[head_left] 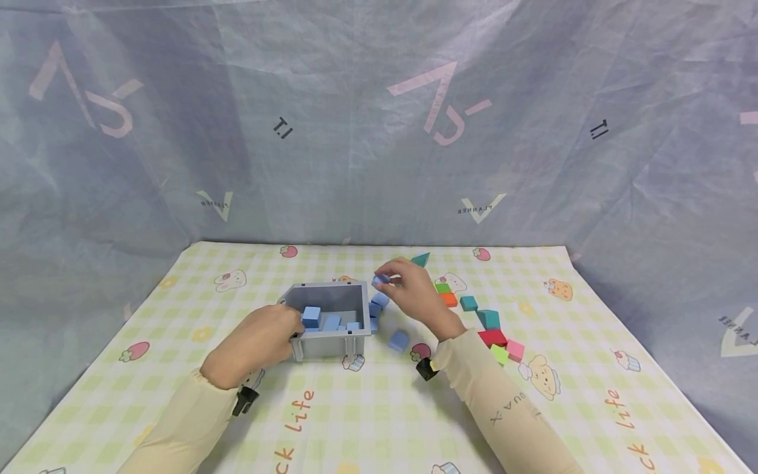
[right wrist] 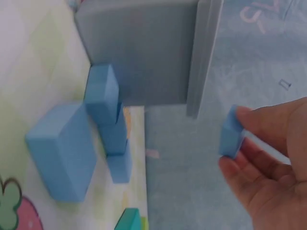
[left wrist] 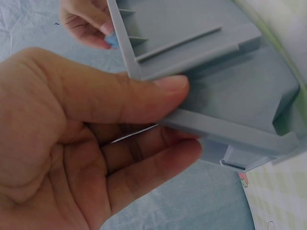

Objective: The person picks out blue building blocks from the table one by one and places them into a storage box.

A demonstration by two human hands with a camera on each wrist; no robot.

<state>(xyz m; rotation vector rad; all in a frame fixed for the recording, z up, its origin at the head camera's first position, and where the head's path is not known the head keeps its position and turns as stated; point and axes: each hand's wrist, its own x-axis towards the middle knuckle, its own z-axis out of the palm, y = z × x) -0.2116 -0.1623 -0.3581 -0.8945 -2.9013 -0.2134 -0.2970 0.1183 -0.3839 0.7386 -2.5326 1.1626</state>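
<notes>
Grasped the grey bin (head_left: 324, 346) by its rim with the left grip (head_left: 265, 337), at the left end near the front corner, setting the thumb against the inner side and the fingers beneath on the outer side. Pinched a small blue block (right wrist: 231, 133) in the right grip (head_left: 410, 289), between thumb and fingertips, holding it up off the bench (head_left: 367, 415), near the bin's far right corner and apart from the rim. Had several blue blocks (head_left: 311, 314) lying inside the bin, some partly hidden by the front wall.

Saw a close row of three blue blocks (right wrist: 114, 136) on the bench along the bin's right side. Could not tell about contact between the nearest one and the wall. Saw a lone blue block (head_left: 399, 340) farther right and nearer the front, apart from the bin.

Found other colours scattered to the right: a teal wedge (head_left: 421, 259) at the back; a green block (head_left: 443, 288) beside an orange block (head_left: 448, 300); a teal cube (head_left: 468, 303); a larger teal block (head_left: 488, 319); then a red block (head_left: 493, 338), a lime block (head_left: 499, 355) and a pink block (head_left: 515, 350) close together. Wore beige sleeves (head_left: 503, 395). Worked before a blue-grey curtain (head_left: 349, 191).
</notes>
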